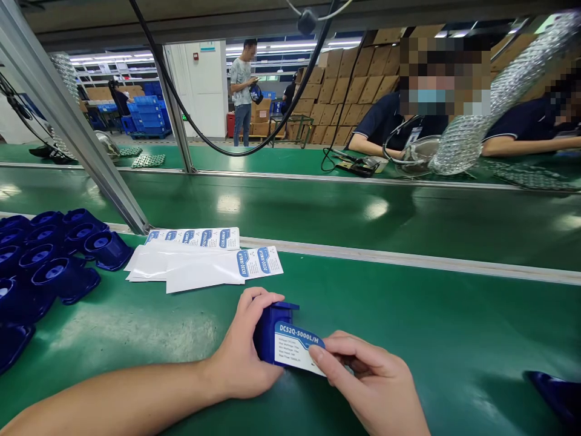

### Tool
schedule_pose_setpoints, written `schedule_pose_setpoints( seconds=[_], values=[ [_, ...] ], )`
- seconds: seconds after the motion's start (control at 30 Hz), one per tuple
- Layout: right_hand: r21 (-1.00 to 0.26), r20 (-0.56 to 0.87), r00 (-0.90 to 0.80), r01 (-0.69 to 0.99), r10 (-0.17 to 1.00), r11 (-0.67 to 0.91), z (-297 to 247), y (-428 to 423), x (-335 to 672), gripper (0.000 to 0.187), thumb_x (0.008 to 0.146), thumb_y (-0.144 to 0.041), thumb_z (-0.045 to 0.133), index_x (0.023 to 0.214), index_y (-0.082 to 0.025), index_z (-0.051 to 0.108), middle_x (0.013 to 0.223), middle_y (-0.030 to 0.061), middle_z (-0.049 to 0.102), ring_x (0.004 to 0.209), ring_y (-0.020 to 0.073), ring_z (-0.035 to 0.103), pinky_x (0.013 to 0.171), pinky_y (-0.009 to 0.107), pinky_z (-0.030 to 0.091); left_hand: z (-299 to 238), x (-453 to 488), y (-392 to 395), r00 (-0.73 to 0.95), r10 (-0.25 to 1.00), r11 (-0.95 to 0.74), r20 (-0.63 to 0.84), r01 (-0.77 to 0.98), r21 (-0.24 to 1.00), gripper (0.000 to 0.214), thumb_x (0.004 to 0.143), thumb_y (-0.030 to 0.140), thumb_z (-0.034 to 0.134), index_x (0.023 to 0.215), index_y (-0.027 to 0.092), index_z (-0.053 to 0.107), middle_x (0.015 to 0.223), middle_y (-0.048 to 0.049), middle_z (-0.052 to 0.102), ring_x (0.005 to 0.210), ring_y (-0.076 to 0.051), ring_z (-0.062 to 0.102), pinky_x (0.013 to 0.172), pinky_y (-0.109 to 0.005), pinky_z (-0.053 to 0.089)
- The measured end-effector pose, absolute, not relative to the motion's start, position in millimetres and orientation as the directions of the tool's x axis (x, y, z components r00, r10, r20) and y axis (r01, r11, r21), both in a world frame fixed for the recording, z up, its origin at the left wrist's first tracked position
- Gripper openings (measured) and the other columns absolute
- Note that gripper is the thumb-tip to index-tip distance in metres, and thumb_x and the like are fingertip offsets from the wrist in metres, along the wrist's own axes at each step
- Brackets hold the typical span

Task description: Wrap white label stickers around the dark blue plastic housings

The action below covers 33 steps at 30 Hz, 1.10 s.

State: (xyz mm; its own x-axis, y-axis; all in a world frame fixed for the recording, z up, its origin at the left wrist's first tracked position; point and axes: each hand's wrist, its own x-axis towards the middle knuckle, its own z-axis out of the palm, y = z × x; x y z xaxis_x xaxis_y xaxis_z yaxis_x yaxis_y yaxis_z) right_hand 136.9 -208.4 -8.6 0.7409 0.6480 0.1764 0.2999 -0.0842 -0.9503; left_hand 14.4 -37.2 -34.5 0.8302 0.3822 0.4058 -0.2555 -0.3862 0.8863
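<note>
My left hand (242, 351) is wrapped round a dark blue plastic housing (267, 339) above the green work surface. Between the thumb and forefinger of my right hand (372, 378) is the right end of a blue and white label (295, 349) printed "DC52Q-5000L/H". The label's left end lies against the side of the housing, while its right part sticks out past the edge. Beyond my hands lie sheets of labels (261, 262), partly bare white backing, overlapping one another.
Several blue housings (59, 275) stand at the left. Another dark blue part (556, 393) shows at the right edge. A metal post (86, 121) slants down behind the sheets, and a black cable (204, 136) hangs in front. Across the line sits a co-worker (385, 124).
</note>
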Motion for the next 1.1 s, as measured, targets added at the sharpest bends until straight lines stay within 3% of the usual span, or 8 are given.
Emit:
schedule_pose_setpoints(
  seconds=[0.57,1.1],
  values=[
    [-0.965,0.103,0.780,0.228,0.617,-0.127,-3.5,-207.1,132.9,0.025,0.079,-0.047,0.083,0.067,-0.025,0.079,0.065,0.0021,0.065,0.056,0.0148,0.052,0.054,0.030,0.041,-34.1,14.1,-36.8,0.837,0.384,-0.368,0.390,-0.249,0.896,0.087,0.068,0.000,0.071,0.144,0.034,0.048,0.137,-0.0089,0.043,0.130,-0.031,0.052,0.111,-0.049,0.047],
    [-0.962,0.079,0.778,0.224,0.623,-0.158,-3.3,-207.2,133.6,0.030,0.079,-0.052,0.082,0.068,-0.025,0.078,0.068,0.0025,0.065,0.058,0.0156,0.053,0.056,0.031,0.043,-35.1,13.7,-38.0,0.832,0.384,-0.382,0.400,-0.251,0.889,0.084,0.070,0.003,0.072,0.144,0.035,0.047,0.136,-0.0077,0.043,0.130,-0.029,0.053,0.111,-0.048,0.048]
  ],
)
